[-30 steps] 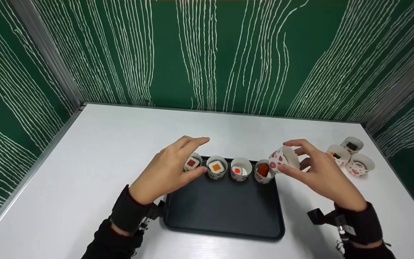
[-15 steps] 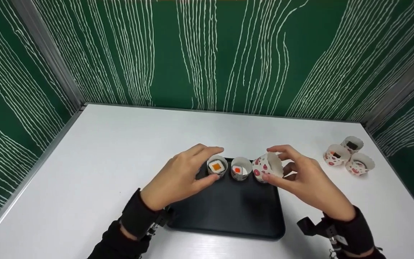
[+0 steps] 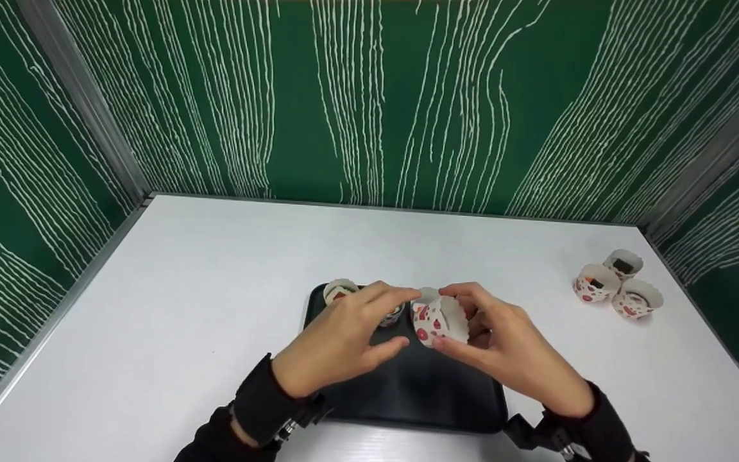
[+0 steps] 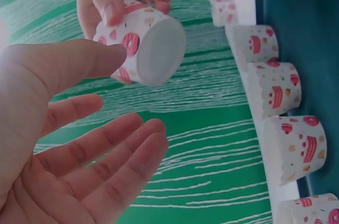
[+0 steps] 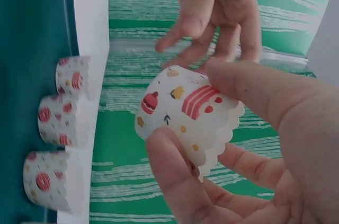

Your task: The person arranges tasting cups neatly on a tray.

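My right hand (image 3: 504, 333) pinches a paper baking cup (image 3: 433, 324) by its side, white with red and pink cake prints. The cup is tilted in the air above the dark tray (image 3: 414, 391), its scalloped rim toward the right palm. My left hand (image 3: 347, 340) is just left of the cup, thumb and fingers apart with nothing in the grip. In the left wrist view the left thumb overlaps the cup's edge; whether it touches cannot be told. What is inside the held cup is hidden.
A row of similar cups stands along the tray's far edge; the leftmost cup (image 3: 340, 290) shows, while hands and the held cup partly cover others. Three filled cups, including a front-left cup (image 3: 594, 285), stand together on the white table at right. Green walls surround the table.
My right hand has carried the baking cup leftward from the tray's right edge to over its middle. My left hand has shifted right toward it, uncovering the leftmost cup. The head view has shifted slightly.
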Demonstrator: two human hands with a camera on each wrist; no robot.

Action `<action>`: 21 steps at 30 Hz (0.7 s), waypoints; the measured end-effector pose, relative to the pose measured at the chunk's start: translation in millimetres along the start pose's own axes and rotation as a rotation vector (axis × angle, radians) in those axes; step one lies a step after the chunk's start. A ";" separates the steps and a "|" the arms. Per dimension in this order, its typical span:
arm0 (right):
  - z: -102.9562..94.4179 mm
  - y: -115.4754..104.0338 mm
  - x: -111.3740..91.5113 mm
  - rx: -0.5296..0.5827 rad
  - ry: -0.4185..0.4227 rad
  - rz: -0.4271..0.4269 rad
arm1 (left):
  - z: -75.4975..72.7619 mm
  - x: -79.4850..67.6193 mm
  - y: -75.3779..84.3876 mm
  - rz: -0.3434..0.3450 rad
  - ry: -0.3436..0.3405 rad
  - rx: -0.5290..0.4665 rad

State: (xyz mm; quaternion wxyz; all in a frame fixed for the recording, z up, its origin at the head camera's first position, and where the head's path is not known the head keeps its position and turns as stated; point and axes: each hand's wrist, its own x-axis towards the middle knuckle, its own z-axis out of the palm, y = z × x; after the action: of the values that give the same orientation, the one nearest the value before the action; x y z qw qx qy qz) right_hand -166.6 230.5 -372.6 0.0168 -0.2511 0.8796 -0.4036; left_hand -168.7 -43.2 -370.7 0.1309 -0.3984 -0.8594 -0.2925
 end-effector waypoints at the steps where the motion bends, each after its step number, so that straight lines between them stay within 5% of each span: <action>1: 1.6 -0.6 -0.5 0.015 -0.013 0.002 | 0.8 0.1 0.3 0.001 -0.002 -0.006; 21: 12.0 -1.2 -0.8 0.189 -0.115 -0.021 | 8.3 0.1 -0.3 0.017 -0.019 -0.093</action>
State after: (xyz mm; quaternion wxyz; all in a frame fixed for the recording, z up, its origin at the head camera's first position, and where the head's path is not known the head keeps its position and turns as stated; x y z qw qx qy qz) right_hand -162.6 221.8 -379.9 0.0868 -0.2803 0.8325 -0.4699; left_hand -169.0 -38.3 -377.4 0.1065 -0.4142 -0.8426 -0.3274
